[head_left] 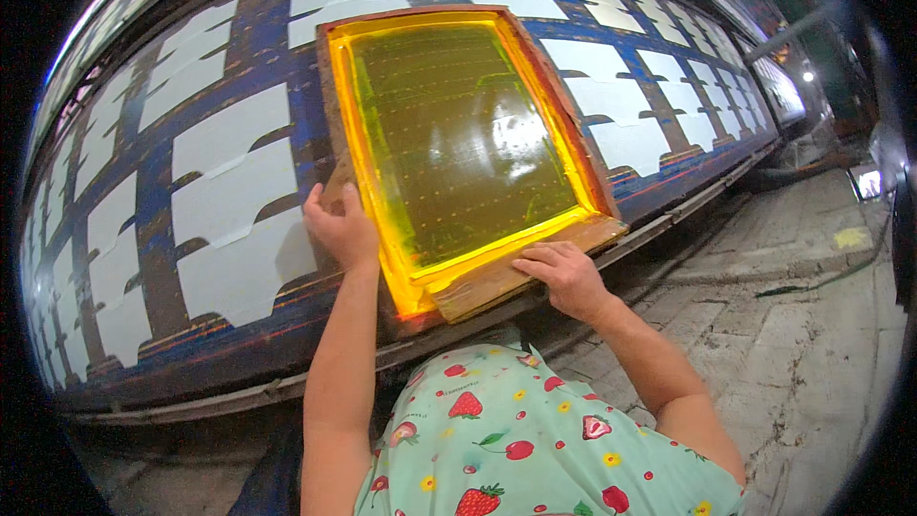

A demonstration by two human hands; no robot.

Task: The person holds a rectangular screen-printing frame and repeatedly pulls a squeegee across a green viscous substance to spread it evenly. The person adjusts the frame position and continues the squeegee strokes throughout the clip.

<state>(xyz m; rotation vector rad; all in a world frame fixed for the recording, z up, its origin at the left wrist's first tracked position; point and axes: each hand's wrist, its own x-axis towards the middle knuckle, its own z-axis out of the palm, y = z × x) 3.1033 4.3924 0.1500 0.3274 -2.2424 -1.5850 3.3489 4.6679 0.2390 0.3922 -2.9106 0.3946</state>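
We are pressing a wooden printing screen [458,134] flat onto the long blue table [153,201], near its front edge, with open concrete floor [812,344] running along to our right. Rows of white cut fabric pieces [234,182] are lying around the frame. Our left hand [339,225] is gripping the frame's left rail, while our right hand [564,272] is lying open-fingered on its bottom rail.
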